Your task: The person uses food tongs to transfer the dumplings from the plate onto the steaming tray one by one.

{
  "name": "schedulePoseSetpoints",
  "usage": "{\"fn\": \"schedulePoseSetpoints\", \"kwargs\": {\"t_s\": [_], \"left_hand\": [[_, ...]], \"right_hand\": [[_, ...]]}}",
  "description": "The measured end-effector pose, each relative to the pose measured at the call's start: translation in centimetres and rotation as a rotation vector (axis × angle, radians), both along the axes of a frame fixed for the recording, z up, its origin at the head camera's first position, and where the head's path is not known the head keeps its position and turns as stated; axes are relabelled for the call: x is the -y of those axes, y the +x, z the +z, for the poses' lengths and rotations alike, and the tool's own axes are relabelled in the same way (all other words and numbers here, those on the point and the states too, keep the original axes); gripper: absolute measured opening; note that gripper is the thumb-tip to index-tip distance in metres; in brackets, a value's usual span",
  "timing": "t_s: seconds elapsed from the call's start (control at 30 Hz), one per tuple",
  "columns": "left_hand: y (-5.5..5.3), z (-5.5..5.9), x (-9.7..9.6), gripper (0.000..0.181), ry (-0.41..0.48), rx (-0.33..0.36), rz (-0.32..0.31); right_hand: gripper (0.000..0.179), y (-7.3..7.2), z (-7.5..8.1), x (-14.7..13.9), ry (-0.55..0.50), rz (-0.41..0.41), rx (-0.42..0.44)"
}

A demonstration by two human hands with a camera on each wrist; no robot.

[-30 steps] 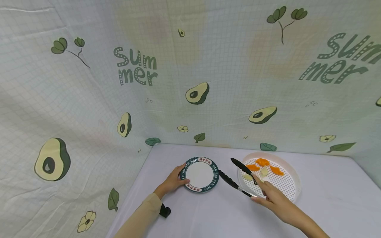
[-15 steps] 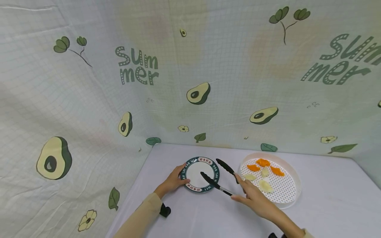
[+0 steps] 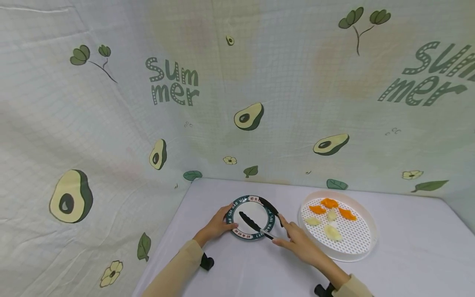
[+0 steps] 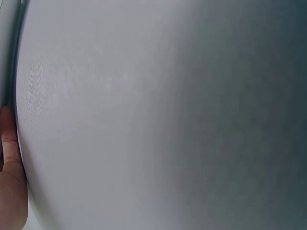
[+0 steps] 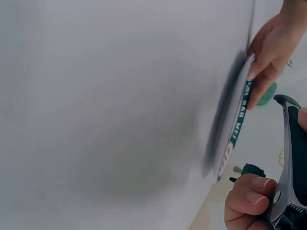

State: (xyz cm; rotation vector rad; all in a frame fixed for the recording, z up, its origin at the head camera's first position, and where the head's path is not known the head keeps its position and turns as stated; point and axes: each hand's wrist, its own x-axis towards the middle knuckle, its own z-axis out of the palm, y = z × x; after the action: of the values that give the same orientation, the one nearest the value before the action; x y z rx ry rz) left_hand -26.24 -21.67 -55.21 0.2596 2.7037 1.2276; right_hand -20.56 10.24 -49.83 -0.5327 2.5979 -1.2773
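Observation:
In the head view my left hand [image 3: 218,225] grips the left rim of a round plate [image 3: 252,210], thumb on top of the edge. The plate is white inside, with a dark green lettered border and red lettering on pale patches. My right hand [image 3: 298,243] holds black-tipped kitchen tongs [image 3: 249,221] by their metal arms. The tongs are spread apart over the plate, nothing visible between their tips. In the right wrist view the plate's lettered rim [image 5: 235,129] shows edge-on, with the left hand at its far end. Part of the left hand [image 4: 12,191] shows in the left wrist view.
Right of the plate stands a pale pink round tray [image 3: 365,243] with a perforated white base. It holds three orange pieces [image 3: 329,203] and three pale yellow pieces [image 3: 332,233]. An avocado-printed cloth [image 3: 208,136] hangs behind the white table [image 3: 412,231].
My right hand has carried the tongs left from the tray to over the plate, tips still spread. The left hand has stayed on the plate's rim.

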Motion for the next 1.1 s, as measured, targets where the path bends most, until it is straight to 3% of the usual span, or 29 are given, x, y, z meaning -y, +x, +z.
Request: {"fn": "schedulePoseSetpoints", "kwargs": {"t_s": [0.27, 0.67, 1.1], "left_hand": [[0.0, 0.1, 0.0, 0.087, -0.006, 0.005, -0.005], [0.1, 0.1, -0.1, 0.087, 0.006, 0.001, 0.008], [-0.1, -0.3, 0.1, 0.086, 0.002, -0.03, -0.018]], "right_hand": [[0.088, -0.5, -1.2, 1.0, 0.007, -0.026, 0.036], [0.089, -0.9, -2.7, 1.7, -0.011, -0.006, 0.029], [0.092, -0.6, -3.8, 2.3, 0.049, -0.018, -0.012]]}}
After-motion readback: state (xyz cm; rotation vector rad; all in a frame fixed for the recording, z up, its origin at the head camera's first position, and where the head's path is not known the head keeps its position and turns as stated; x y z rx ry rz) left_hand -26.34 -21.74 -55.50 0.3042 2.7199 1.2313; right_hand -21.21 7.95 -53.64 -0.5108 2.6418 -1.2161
